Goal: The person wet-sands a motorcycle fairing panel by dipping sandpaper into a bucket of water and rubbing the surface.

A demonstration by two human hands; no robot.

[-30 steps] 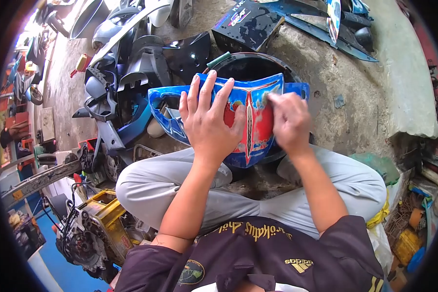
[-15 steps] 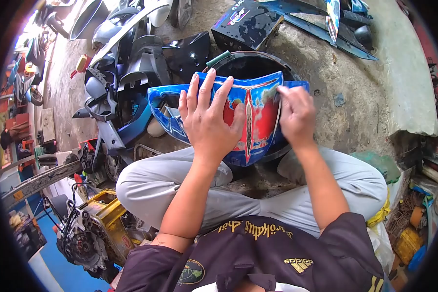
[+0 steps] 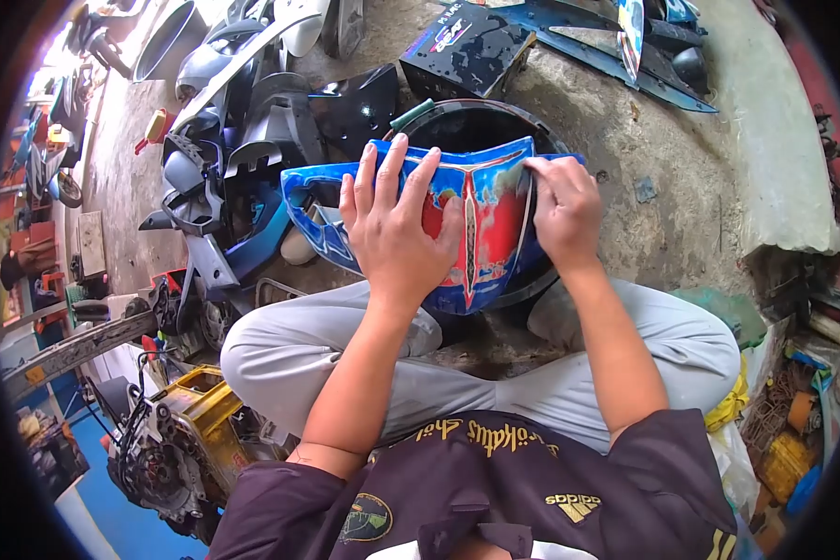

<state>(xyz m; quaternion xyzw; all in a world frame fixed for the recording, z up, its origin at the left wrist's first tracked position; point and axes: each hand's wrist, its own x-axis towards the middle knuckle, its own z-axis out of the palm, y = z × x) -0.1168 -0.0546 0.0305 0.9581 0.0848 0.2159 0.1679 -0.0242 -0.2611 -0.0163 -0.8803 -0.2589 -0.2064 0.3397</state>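
A blue and red panel (image 3: 502, 224) with worn, scraped paint lies over a round black basin (image 3: 481, 117), between my bent knees. Spread flat across the panel's left half is my left hand (image 3: 397, 219), its fingers apart. My right hand (image 3: 567, 205) is curled at the panel's upper right, fingertips on the surface near its edge. Whatever those fingers pinch, if anything, is hidden. A red seam line runs down the panel's middle between my hands.
A black box (image 3: 467, 49) stands beyond the basin. Dark and blue fairing parts (image 3: 275, 131) are piled at the left. More blue panels (image 3: 607, 56) lie at the upper right. An engine (image 3: 159, 462) and a yellow crate (image 3: 217, 425) are at the lower left.
My right hand has moved slightly right and up along the panel, toward its upper right edge. My left hand stays in place on the panel, which has shifted slightly left in view.
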